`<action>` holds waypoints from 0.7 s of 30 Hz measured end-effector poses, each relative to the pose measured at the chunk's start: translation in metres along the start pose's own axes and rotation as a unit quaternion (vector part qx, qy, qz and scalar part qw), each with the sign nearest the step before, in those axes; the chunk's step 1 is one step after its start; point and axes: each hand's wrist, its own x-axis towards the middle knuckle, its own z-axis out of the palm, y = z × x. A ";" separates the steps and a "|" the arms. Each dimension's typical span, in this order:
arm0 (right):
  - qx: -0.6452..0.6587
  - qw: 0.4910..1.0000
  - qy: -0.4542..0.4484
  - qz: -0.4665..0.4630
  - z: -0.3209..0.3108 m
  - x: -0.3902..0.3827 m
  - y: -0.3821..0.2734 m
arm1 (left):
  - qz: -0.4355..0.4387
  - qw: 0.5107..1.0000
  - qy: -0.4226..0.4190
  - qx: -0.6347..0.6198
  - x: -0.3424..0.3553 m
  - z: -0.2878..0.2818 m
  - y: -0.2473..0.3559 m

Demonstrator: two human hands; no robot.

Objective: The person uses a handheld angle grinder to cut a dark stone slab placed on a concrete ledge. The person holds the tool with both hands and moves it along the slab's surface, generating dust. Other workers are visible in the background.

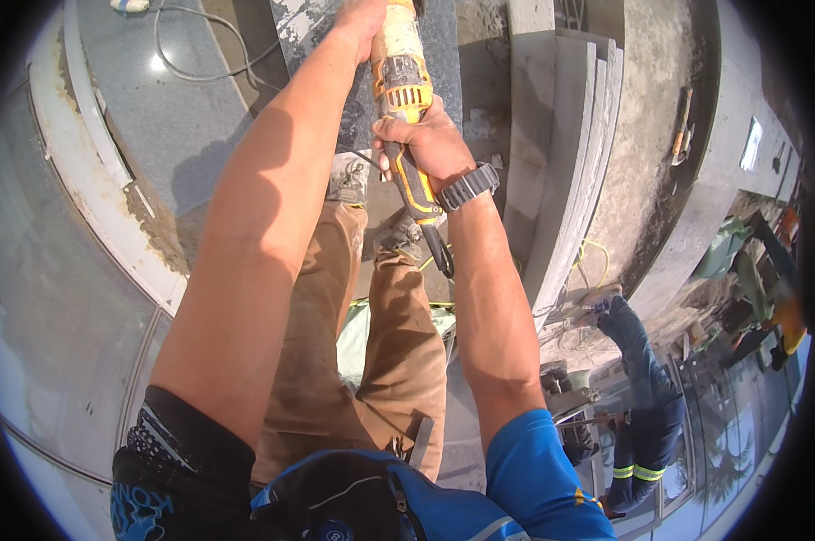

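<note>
From afar I see the yellow-and-black power tool point(401, 72) stretching forward lengthwise over the dark slab point(445, 56), the right hand point(433, 146) wrapping its fingers round the near end, the left hand point(361, 25) farther ahead at its left side, finger closure too hidden to tell.

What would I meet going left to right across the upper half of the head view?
Gray cord → left hand → yellow-and-black power tool → long gray slabs side by side → orange-handled hand tool.
</note>
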 end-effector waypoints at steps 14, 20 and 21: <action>0.000 1.000 0.005 -0.002 -0.007 -0.029 0.030 | -0.012 0.998 -0.048 -0.027 -0.026 -0.021 -0.038; -0.001 1.000 0.016 0.001 -0.011 -0.041 0.039 | -0.080 0.992 0.093 0.034 -0.076 0.014 -0.014; 0.005 1.000 0.010 0.003 -0.011 -0.041 0.039 | -0.079 0.992 0.094 0.038 -0.078 0.014 -0.014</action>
